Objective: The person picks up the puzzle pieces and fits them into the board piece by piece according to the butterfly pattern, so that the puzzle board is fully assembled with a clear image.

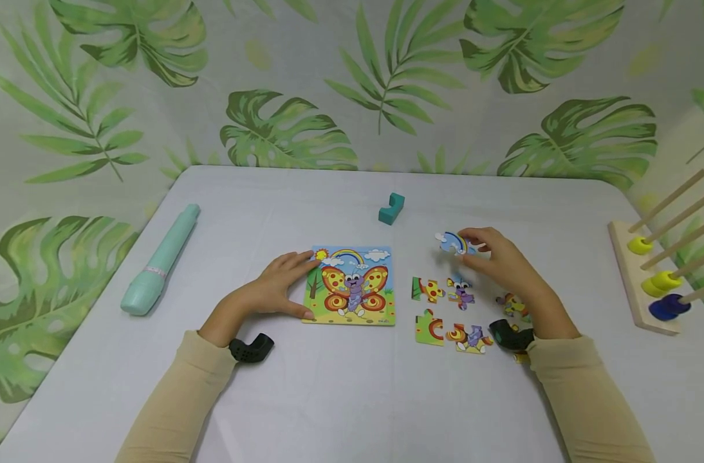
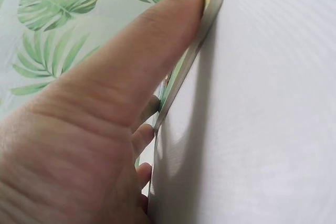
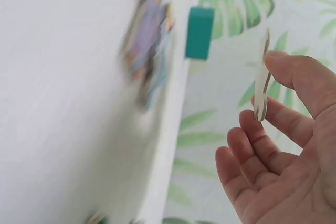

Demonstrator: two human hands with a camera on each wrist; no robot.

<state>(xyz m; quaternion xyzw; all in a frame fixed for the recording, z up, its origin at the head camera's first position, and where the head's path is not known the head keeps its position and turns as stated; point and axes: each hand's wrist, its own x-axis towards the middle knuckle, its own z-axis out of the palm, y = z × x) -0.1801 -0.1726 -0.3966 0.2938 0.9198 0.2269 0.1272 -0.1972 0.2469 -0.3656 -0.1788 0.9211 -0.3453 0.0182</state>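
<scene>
— Lettering?
— A mark (image 1: 383,321) on the butterfly board (image 1: 352,283), too small to read.
— And the hold?
— The right grip (image 1: 505,262) pinches the rainbow piece (image 1: 452,243) between thumb and fingertips, above the table (image 1: 311,399); the left grip (image 1: 272,286), spread, touches the board's left edge.

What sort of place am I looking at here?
Perhaps a play corner, home or classroom I can't tell: a white table bears a square, colourful butterfly-picture board and a pegged, pale-wood ring stacker.
</scene>
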